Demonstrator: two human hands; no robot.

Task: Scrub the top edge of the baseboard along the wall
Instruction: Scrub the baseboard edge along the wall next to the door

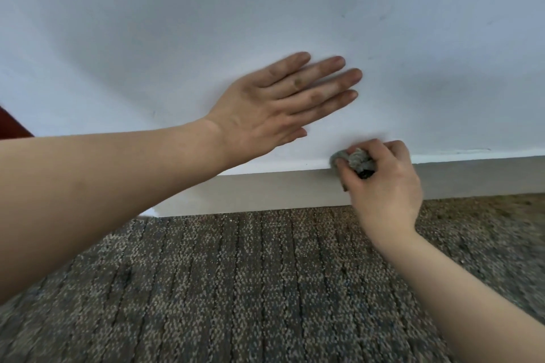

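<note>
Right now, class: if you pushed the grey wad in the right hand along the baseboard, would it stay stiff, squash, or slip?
The grey wad, gripped by the right hand, looks crumpled, so it probably squashes. Small within that grip, it is likely light. Its rough surface should drag on the baseboard, not slip.

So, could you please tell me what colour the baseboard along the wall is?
The baseboard is plain pale beige-grey; the head view shows it best.

Two hands (left hand, right hand), one scrubbing pad, one baseboard, one wall, one carpet.
</note>
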